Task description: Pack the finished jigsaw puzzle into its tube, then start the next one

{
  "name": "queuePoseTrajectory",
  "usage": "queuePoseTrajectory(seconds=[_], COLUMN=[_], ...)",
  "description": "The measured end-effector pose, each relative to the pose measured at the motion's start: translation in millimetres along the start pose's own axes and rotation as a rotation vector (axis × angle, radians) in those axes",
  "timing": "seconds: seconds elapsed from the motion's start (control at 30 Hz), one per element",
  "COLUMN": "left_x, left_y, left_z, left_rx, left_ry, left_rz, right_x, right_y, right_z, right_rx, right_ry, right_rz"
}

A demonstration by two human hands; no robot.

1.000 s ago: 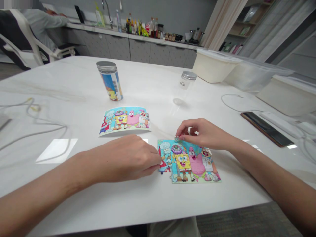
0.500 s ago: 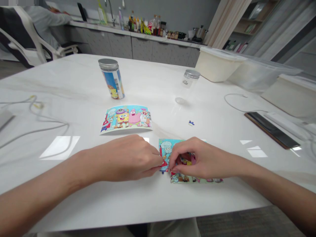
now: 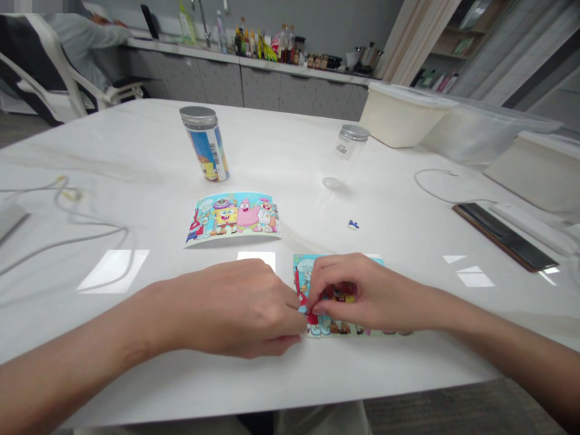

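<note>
A partly covered cartoon jigsaw puzzle (image 3: 302,266) lies flat near the table's front. At its lower left corner is my left hand (image 3: 244,305), fingers curled and closed; whatever its fingertips hold is hidden. My right hand (image 3: 357,293) arches over the puzzle with thumb and forefinger pinched at a puzzle piece near that same side. The two hands' fingertips almost meet. A single loose blue and white puzzle piece (image 3: 353,224) rests above the puzzle. The matching picture card (image 3: 233,219), slightly curled, lies to the upper left.
Behind the card stands a picture-covered jar (image 3: 206,145) with a metal lid. A clear jar (image 3: 347,157) is to its right. Storage boxes (image 3: 403,118), a phone (image 3: 505,237) and cables (image 3: 90,223) lie around the sides. One person (image 3: 86,42) sits at the back left.
My left hand has slid down toward the puzzle's lower left corner, covering more of it. The right hand keeps its pinch with only a slight shift. The loose piece stays put.
</note>
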State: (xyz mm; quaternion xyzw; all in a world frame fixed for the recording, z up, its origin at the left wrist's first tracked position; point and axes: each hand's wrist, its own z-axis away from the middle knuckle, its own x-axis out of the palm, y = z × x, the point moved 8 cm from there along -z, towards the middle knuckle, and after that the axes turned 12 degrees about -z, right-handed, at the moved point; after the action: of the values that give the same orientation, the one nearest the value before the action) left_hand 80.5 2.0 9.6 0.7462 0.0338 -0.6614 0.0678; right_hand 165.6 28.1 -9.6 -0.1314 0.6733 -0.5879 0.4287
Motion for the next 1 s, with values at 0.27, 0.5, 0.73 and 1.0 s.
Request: queuePoseTrajectory(seconds=[0.27, 0.5, 0.73, 1.0], left_x=[11.1, 7.6, 10.0, 7.5], left_y=[8.4, 8.3, 8.0, -4.0], left_z=[-2.6, -4.1, -3.2, 0.5], left_rx=[0.027, 0.007, 0.017, -0.074], left_ry=[-0.111, -0.056, -0.067, -0.019], left_rz=[0.023, 0.045, 0.058, -0.081], right_x=[-44.1, -52.2, -52.6, -114.0], right_y=[1.1, 6.8, 9.6, 32.2], right_z=[3.9, 3.9, 3.3, 20.7], right_rx=[0.008, 0.029, 0.047, 0.19], right_ry=[0.213, 0.235, 0.26, 0.639], right_rz=[0.231, 0.324, 0.34, 0.521])
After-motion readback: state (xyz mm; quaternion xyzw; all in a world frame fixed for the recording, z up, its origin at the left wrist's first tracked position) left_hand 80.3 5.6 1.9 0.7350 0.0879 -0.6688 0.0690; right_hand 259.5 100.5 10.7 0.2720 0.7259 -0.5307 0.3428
